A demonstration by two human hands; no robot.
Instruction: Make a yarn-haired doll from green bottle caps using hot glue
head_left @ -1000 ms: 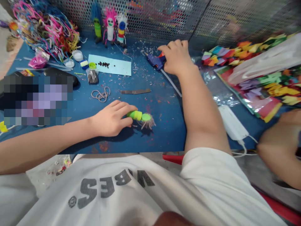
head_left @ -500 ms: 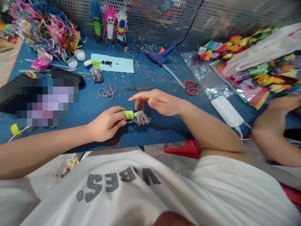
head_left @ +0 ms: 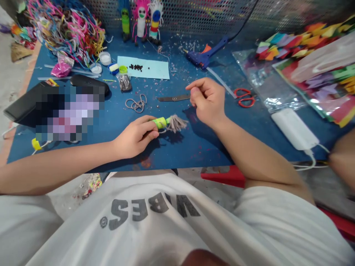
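My left hand (head_left: 138,136) is closed around the end of a small yarn doll (head_left: 160,123), just above the tabletop. This doll has a yellow-green tube body, and a tuft of grey yarn (head_left: 177,123) spreads from its right end. My right hand (head_left: 208,99) is raised up and to the right of the tuft, apart from it. Its fingers are curled with the thumb close to the index finger; whatever may be between them is hidden. By its fingertips lies a thin grey metal blade (head_left: 174,98) with a round rivet. A loop of grey cord (head_left: 136,103) rests left of the blade.
Red-handled scissors (head_left: 244,98) and a blue glue gun (head_left: 206,55) lie to the right. Three finished dolls (head_left: 141,26) stand behind a light-blue card (head_left: 159,70) with black beads. A yarn heap (head_left: 66,33) fills the back left. A white adapter (head_left: 294,128) is near another person's arm.
My right hand has moved right and up, away from the grey tuft, and its fingers have curled in. My left hand still holds the doll. The view has shifted slightly.
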